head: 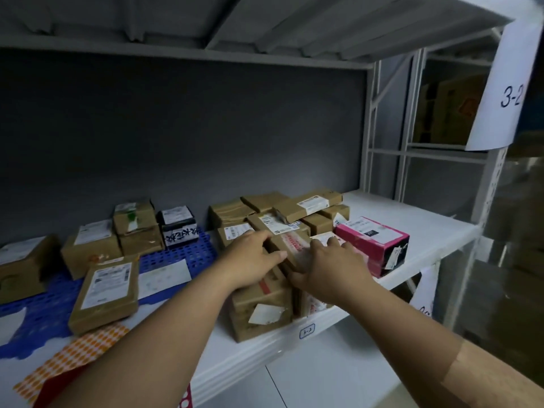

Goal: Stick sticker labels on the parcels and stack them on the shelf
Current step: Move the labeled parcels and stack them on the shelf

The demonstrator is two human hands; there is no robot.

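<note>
— Where was the parcel?
— On the stack at the front of the white metal shelf (412,219). Brown cardboard parcel sealed with red-printed clear tape (290,245), lying on a brown cardboard box with a torn white label (259,304).

— And the grips?
— Both clamped on it. Left hand (253,260) curled over the top left edge, thumb along the near side. Right hand (329,269) spread over the taped right end, fingertips bent down onto it.

— Anything legible?
— "3-2" in dark marker on the white paper sign (510,95) hung on the upright at upper right. Much the same on the small tag (307,331) on the shelf's front edge. Large Chinese characters on the black-and-white box (178,228) at the back; print on the tape too blurred to read.

— Close by?
— Pink box with a white shipping label (372,242) just right of the stack. Flat brown parcel (107,293) on the blue perforated plastic mat (182,248) to the left, with a sheet of orange dot stickers (79,351) nearer.
</note>
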